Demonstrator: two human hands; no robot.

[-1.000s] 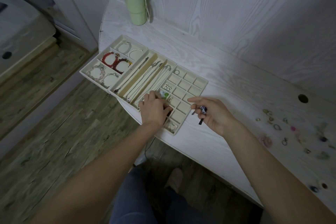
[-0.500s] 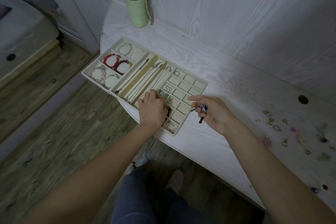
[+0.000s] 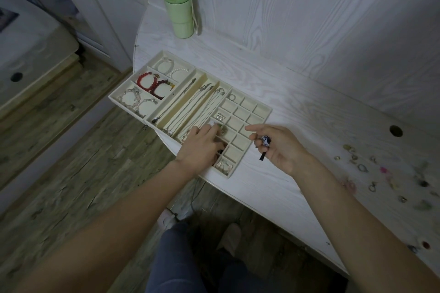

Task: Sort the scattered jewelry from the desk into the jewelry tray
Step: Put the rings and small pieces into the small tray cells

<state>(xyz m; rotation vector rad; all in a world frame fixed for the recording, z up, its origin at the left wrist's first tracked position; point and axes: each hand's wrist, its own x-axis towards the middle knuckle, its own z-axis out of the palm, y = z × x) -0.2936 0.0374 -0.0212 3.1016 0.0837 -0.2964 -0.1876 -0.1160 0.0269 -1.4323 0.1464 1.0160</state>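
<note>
The jewelry tray point(image 3: 260, 112) lies at the left front corner of the desk point(image 3: 309, 107), partly over the edge. Since a second ago little has changed: the left hand point(image 3: 201, 147) stays over the small square cells near the tray's front edge, fingers bent down onto a greenish piece point(image 3: 220, 127); whether it pinches or only pushes, I cannot tell. It seems the piece is being settled in its cell. The right hand point(image 3: 282, 147) still waits just beside the tray's right edge, forefinger stretched out, the other fingers curled round a small dark-and-white piece point(image 3: 265, 141).

Many small pieces point(image 3: 362, 167) remain scattered toward the desk's right edge, so much sorting is left. A green bottle point(image 3: 180, 10) stands at the back edge, well apart. Nothing blocks the free cells.
</note>
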